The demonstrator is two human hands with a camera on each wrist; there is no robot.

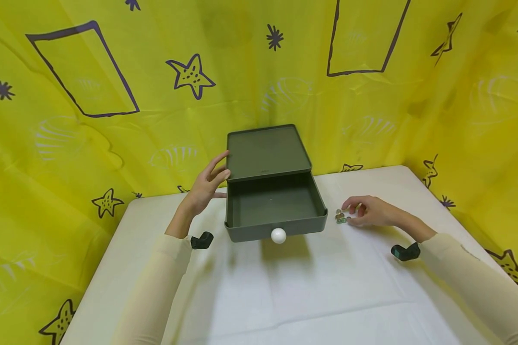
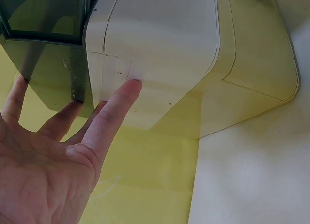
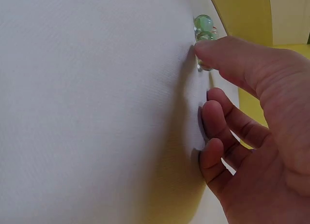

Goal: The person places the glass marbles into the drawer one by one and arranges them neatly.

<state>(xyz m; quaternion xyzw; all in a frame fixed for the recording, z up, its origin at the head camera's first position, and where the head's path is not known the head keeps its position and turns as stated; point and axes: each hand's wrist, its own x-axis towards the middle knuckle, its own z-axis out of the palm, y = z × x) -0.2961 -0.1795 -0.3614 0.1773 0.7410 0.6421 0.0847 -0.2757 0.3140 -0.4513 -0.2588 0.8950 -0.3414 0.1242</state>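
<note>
A dark green box (image 1: 267, 152) stands at the back of the table, its drawer (image 1: 250, 233) pulled out toward me and bare inside. A round white knob (image 1: 278, 235) sits on the drawer's front. My left hand (image 1: 204, 189) rests its spread fingers against the box's left side; the left wrist view shows the fingertips (image 2: 133, 85) at its wall. To the right of the drawer lies a small cluster of clear, greenish glass marbles (image 1: 340, 218). Over them my right hand (image 1: 369, 211) is lowered, thumb and fingers apart around the cluster. In the right wrist view the thumb partly hides the marbles (image 3: 204, 23).
A white cloth (image 1: 302, 297) covers the table. Close behind the box hangs a yellow curtain (image 1: 241, 57) with starfish drawings, which also runs along both sides. A dark camera is strapped at each wrist.
</note>
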